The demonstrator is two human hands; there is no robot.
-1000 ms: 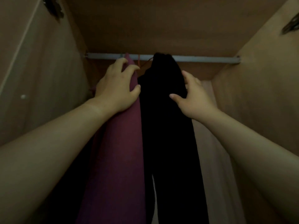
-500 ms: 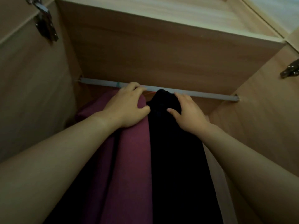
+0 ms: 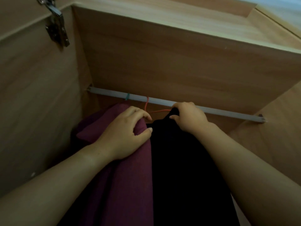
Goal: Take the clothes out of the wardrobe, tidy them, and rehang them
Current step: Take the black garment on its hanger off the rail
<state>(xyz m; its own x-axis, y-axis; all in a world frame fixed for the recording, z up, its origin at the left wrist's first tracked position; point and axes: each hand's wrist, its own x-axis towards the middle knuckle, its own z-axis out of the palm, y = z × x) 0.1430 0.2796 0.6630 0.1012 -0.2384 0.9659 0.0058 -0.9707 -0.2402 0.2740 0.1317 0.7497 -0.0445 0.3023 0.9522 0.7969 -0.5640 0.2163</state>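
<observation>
Dim light falls on pale wood-grain panels (image 3: 179,62); a metal door hinge (image 3: 56,28) sits at upper left.

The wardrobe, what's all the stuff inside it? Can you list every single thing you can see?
wardrobe walls: wooden panels, light brown, all around the clothes
hanging rail: 1, pale grey, running across the wardrobe near the back
orange hanger: 1, orange, hooked over the rail, mostly hidden by the black garment
green hook: 1, green, over the rail left of the orange hanger, above the purple garment
purple garment: 1, purple-red, hanging on the left
black garment: 1, black, hanging on the right, beside the purple one
metal hinge: 1, silver, upper left on the wardrobe's side
left hand: 1, fingers curled on the top of the purple garment
right hand: 1, fingers gripping the top of the black garment, just below the rail
</observation>
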